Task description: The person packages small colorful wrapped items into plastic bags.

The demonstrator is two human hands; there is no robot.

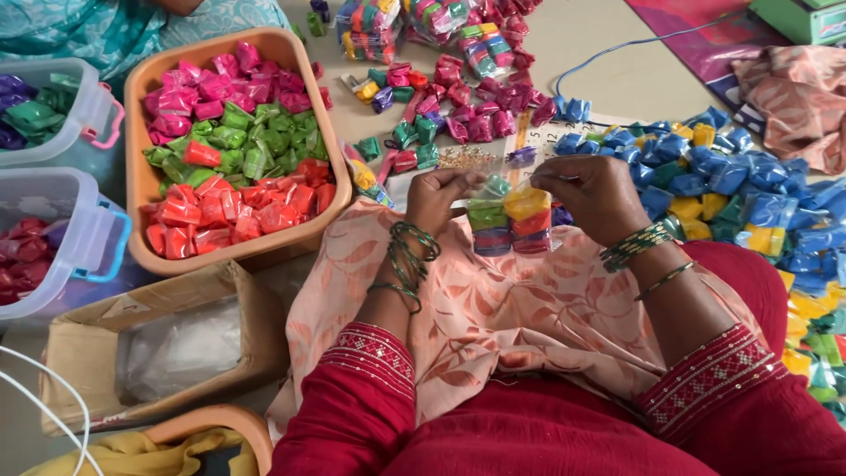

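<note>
We find our left hand (pixel 438 198) and right hand (pixel 592 196) pinched on a clear plastic pouch of stacked coloured packets (pixel 510 220) above our lap, several pouches finished (pixel 370 26), many loose blue and yellow packets (pixel 749 189) remaining.

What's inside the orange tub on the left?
The orange tub holds small wrapped packets in groups: pink, green, red. Its bottom and any lower layers are covered.
</note>
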